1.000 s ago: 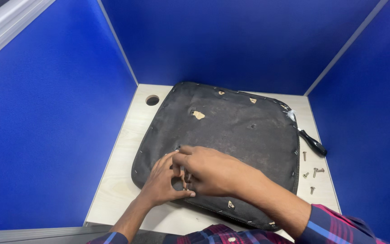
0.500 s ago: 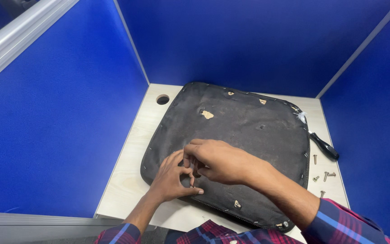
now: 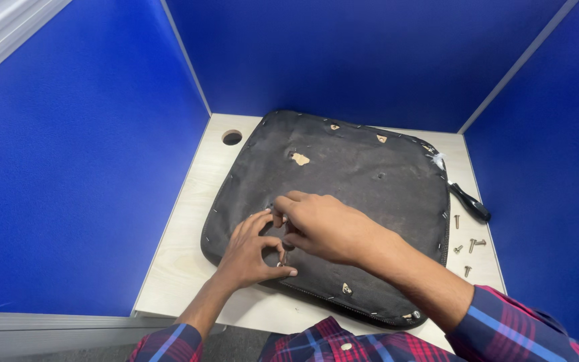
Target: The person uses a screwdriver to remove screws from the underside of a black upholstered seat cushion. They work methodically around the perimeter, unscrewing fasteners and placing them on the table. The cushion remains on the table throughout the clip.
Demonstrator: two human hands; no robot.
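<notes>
Head view shows little has changed over the last second: our left hand [image 3: 249, 255] and right hand [image 3: 323, 228] stay bunched at the near-left of the worn black fabric seat pad [image 3: 343, 194], fingers pinched on something small we cannot make out. Loose metal screws [image 3: 467, 248] and a black-handled screwdriver [image 3: 469, 202] lie right of it; the pale wooden desk [image 3: 182, 268] leaves narrow margins between blue partition walls [image 3: 68, 167].

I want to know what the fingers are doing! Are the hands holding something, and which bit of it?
Both hands pinch something tiny on the black seat pad. It may be a screw, but the fingers hide it, so the thing and the grip cannot be told.
</notes>
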